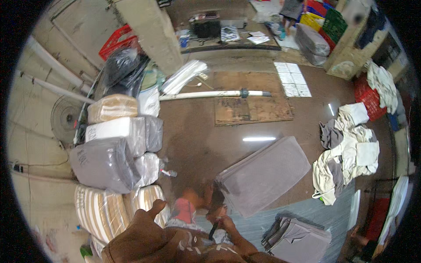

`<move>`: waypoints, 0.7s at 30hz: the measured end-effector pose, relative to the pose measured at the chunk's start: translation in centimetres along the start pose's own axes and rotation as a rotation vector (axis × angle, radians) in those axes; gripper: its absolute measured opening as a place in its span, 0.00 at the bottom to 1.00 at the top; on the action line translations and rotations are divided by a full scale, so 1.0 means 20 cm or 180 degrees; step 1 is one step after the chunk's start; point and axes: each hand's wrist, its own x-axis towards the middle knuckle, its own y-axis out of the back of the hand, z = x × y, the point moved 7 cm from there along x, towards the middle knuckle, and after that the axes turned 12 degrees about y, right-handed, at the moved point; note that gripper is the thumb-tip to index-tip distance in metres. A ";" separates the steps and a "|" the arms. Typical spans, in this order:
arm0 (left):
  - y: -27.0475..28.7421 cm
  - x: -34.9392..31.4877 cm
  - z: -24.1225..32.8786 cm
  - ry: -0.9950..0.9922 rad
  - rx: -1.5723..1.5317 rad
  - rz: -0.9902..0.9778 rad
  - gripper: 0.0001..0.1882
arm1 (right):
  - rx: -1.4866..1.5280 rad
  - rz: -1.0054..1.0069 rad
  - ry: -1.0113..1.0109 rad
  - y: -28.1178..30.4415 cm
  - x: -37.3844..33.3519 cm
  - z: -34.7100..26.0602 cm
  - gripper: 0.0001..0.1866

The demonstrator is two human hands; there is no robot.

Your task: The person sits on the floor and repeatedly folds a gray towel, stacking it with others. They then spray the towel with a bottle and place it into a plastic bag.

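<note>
My right hand (pixel 223 222) is low in the middle, its fingers closed round a narrow dark strip (pixel 213 229) whose kind I cannot make out. Just beyond it, a flat stack of grey folded cloths (pixel 265 175) lies slantwise on the floor. What seems to be my left hand (pixel 156 208) is at lower left, close to the wrapped striped bundles; its fingers do not show clearly. A pink patch of cloth (pixel 183 210) lies between my arms. Right of my right arm, a smaller pile of grey folded cloths (pixel 302 241) sits on a blue-grey sheet (pixel 254 223).
Plastic-wrapped bundles (pixel 105 162) line the left wall beside a fan (pixel 66 118). White and grey cloths (pixel 346 158) lie heaped at right near a red basket (pixel 366 96). A brown board (pixel 254 98) and a white pipe (pixel 197 94) lie farther off.
</note>
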 end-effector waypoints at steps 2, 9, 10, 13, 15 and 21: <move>-0.04 -0.24 -0.12 0.0455 0.0266 -0.1126 0.10 | -0.1250 0.0138 -0.0516 -0.05 0.04 -0.14 0.19; -0.11 -0.35 -0.12 0.1520 -0.1902 -0.1759 0.14 | -0.1973 0.1240 0.0598 -0.18 0.06 -1.19 0.20; -0.07 -0.22 -0.13 0.1428 -0.2006 -0.1741 0.14 | -0.1632 0.1634 0.0720 -0.21 0.03 -1.33 0.22; 0.19 0.39 -0.24 0.0810 -0.1865 -0.1300 0.16 | -0.1314 0.1908 0.1017 -0.43 0.04 -1.63 0.24; 0.44 0.74 -0.39 0.0524 -0.1739 -0.0216 0.17 | -0.1473 0.1786 0.1070 -0.59 0.16 -1.75 0.25; 1.94 1.44 -0.52 0.1387 -0.5424 0.0802 0.18 | -0.1849 0.0880 0.0661 -1.07 0.64 -1.86 0.28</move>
